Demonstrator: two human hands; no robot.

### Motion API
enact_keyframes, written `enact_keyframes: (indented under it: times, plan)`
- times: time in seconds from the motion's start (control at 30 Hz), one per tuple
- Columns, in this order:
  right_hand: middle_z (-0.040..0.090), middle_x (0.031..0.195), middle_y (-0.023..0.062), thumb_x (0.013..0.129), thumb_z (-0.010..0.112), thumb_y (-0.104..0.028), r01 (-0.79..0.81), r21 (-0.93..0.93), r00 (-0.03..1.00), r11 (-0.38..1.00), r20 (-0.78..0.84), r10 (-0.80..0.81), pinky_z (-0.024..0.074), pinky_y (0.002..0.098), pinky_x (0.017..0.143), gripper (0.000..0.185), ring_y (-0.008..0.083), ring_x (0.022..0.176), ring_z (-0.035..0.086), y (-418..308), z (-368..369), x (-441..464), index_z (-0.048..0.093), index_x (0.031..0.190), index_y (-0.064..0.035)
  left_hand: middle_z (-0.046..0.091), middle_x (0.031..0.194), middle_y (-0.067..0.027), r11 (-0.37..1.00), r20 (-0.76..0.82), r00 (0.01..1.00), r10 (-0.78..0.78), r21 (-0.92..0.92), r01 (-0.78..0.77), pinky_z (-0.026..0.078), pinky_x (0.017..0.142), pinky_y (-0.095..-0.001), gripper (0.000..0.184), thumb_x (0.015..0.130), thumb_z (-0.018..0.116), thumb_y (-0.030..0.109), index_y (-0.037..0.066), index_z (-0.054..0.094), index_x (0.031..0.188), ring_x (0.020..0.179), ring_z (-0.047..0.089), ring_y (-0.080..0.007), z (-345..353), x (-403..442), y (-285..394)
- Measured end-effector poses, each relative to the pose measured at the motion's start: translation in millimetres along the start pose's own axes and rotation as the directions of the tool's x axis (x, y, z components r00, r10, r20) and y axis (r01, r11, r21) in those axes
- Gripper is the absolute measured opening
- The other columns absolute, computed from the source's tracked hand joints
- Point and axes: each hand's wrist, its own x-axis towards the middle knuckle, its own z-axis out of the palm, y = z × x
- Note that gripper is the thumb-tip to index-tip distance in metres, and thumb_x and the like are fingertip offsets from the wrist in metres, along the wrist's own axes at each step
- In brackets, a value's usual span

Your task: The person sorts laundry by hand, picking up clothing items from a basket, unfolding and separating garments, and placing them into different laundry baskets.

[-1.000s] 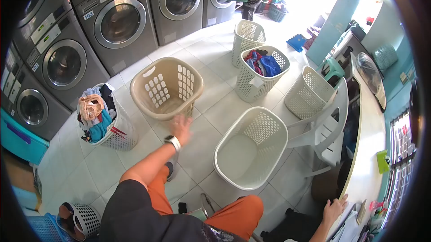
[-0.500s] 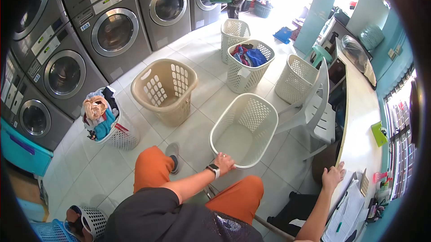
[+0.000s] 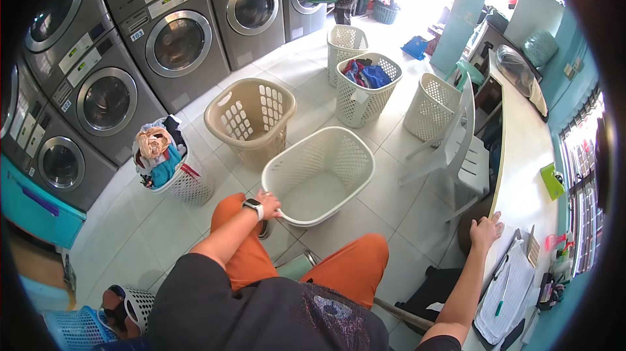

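Dark shirt (image 3: 254, 315), orange trousers (image 3: 352, 263) and white-strapped watch (image 3: 253, 205) are worn.

Laundry shop, stacked numbered front-loading machines (image 3: 179, 48), laundry baskets (image 3: 319, 175), counter (image 3: 521, 175) with papers (image 3: 505, 292)

White basket (image 3: 318, 167) (lattice-patterned), orange trousers (image 3: 355, 261)

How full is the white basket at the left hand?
Empty: the white basket shows a bare bottom, with the left hand at its rim.
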Motion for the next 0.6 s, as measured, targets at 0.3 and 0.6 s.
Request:
enact_keyframes:
  times: [0.3, 0.6]
  plan:
    - [0.023, 0.146, 0.0150, 0.077, 0.065, -0.032, -0.004, -0.033, 1.000, 0.999, 0.012, 0.004, 0.0325, 0.0578, 0.097, 0.033, 0.0453, 0.126, 0.031, 0, 3, 1, 0.066, 0.098, -0.0069, 0.044, 0.133, -0.0139, 0.826, -0.162, 0.811, -0.563, -0.070, 0.559, 0.018, 0.101, -0.0650, 0.051, 0.077, 0.058, 0.053, 0.019, 0.059, 0.116, 0.130, 0.029, -0.0368, -61, -119, 4]
    - [0.023, 0.146, 0.0159, 0.076, 0.066, -0.032, 0.020, -0.012, 1.000, 1.000, 0.019, -0.020, 0.0319, 0.0566, 0.098, 0.033, 0.0440, 0.129, 0.028, 2, 2, -2, 0.065, 0.100, -0.0090, 0.003, 0.144, -0.0327, 0.671, 0.166, 0.863, -0.477, -0.566, 0.479, 0.022, 0.109, -0.0418, 0.123, 0.057, 0.067, 0.072, 0.013, 0.005, 0.145, 0.136, 0.008, -0.0425, -23, -162, -43]
